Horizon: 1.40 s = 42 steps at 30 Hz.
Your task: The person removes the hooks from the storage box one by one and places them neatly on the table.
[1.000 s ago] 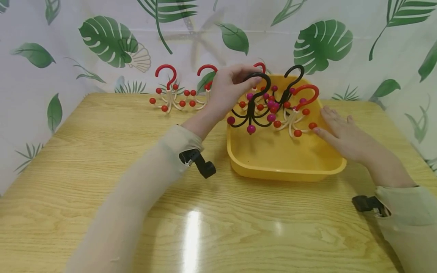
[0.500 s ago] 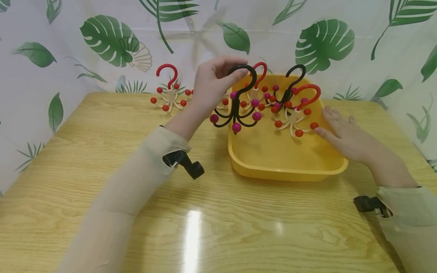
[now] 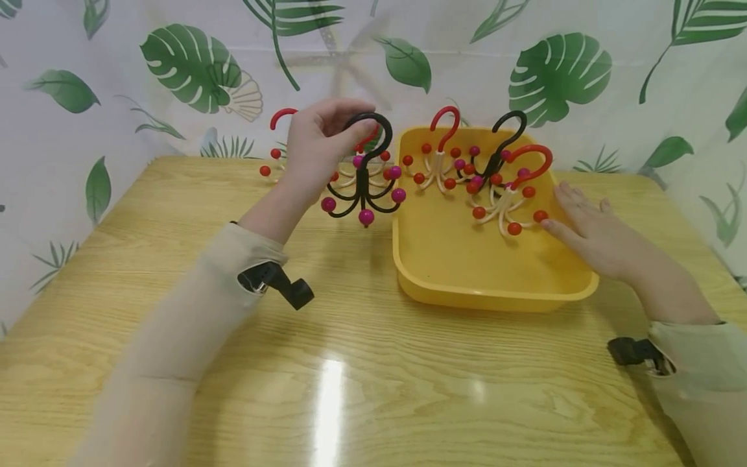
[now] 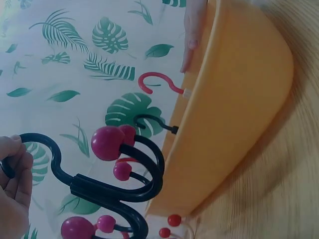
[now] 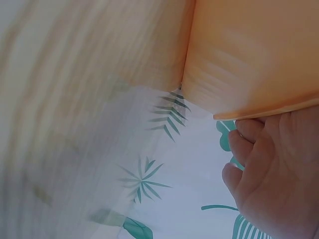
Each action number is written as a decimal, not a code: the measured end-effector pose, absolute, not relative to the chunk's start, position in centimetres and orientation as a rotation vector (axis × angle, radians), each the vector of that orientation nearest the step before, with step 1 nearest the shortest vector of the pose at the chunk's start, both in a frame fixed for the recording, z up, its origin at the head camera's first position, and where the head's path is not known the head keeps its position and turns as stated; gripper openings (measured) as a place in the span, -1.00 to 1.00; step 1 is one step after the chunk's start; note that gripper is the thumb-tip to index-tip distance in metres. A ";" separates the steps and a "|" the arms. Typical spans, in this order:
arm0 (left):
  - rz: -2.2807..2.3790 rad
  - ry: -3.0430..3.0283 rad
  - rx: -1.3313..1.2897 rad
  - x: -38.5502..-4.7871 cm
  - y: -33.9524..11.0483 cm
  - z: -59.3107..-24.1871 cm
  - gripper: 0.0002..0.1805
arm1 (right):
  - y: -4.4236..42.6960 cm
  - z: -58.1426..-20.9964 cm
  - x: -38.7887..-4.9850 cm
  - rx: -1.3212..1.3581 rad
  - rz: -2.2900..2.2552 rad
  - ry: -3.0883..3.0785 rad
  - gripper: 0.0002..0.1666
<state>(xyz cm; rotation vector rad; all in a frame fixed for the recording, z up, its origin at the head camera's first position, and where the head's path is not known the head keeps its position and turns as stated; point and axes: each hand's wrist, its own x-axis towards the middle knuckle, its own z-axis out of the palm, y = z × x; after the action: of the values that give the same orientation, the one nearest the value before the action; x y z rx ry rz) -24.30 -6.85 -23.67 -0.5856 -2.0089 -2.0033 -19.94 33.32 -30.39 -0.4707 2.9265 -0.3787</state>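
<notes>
My left hand (image 3: 318, 139) pinches the hook of a black multi-arm hanger (image 3: 363, 185) tipped with magenta balls. The hanger hangs upright above the table, just left of a yellow tub (image 3: 496, 299); in the left wrist view the same black hanger (image 4: 99, 191) shows close up. My right hand (image 3: 607, 237) rests on the tub's right rim with its fingers mostly straight. Inside the tub are a cream hanger with a red hook (image 3: 448, 126), a black hanger (image 3: 509, 123) and another red-hooked hanger (image 3: 533, 154), which leans near my right thumb.
Behind my left hand stand red-hooked cream hangers on the table, partly hidden; one shows its hook (image 3: 283, 115). The wooden table (image 3: 408, 389) meets a leaf-print backdrop (image 3: 350, 52) at the back.
My left hand has carried the black hanger leftward, from over the tub to past its left rim. My right hand stays on the tub's rim.
</notes>
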 end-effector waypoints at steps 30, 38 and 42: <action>-1.901 -2.161 -0.314 -24.6 -15.1 -27.3 -0.69 | 33.3 -30.4 -19.9 -0.466 -0.393 2.923 -0.14; -1.926 -2.141 -0.331 -24.9 -16.6 -28.0 -0.76 | 33.3 -30.4 -19.8 -0.471 -0.399 2.919 -0.15; -1.918 -2.155 -0.370 -25.1 -17.2 -28.4 -0.76 | 33.4 -30.4 -19.9 -0.472 -0.403 2.919 -0.15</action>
<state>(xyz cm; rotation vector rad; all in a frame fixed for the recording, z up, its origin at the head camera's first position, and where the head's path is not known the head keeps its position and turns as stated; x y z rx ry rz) -25.06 -17.22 -28.39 -0.3700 -2.1546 -1.9181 -19.86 33.37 -30.44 -0.4725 2.9190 -0.4030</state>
